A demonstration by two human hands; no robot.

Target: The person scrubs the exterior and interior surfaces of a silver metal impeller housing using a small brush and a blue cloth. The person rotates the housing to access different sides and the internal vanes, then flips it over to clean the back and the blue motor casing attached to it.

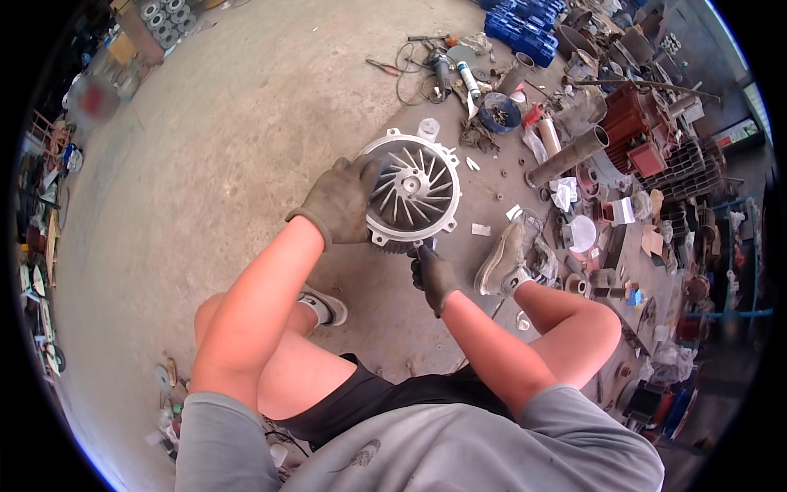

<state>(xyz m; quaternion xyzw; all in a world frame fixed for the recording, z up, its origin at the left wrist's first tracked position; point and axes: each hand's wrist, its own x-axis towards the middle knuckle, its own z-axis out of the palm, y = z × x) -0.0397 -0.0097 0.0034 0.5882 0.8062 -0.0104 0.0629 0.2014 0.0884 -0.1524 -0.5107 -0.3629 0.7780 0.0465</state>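
A round silver metal housing (pixel 452 215) stands in front of me, lugs around its rim. Inside its ring sits a finned impeller (pixel 411 184) with blades spreading from a central hub. My left hand (pixel 340 201), in a dark work glove, grips the housing's left side; its fingertips are partly hidden. Below the lower rim is my gloved right hand (pixel 436 280), its fingers closed beside a lug. A small dark and metallic piece shows at those fingers, too small to name. A white cup-like piece (pixel 428 129) touches or stands just behind the far rim.
My shoes flank the housing on the concrete floor (pixel 246 107). Beyond it lie an angle grinder (pixel 441 74), a sealant tube (pixel 469 80) and a blue bowl (pixel 500 112) of small parts. Pipes (pixel 570 156), a red machine (pixel 635 127) and scattered scraps crowd the right. Blue cases (pixel 525 29) lie far back.
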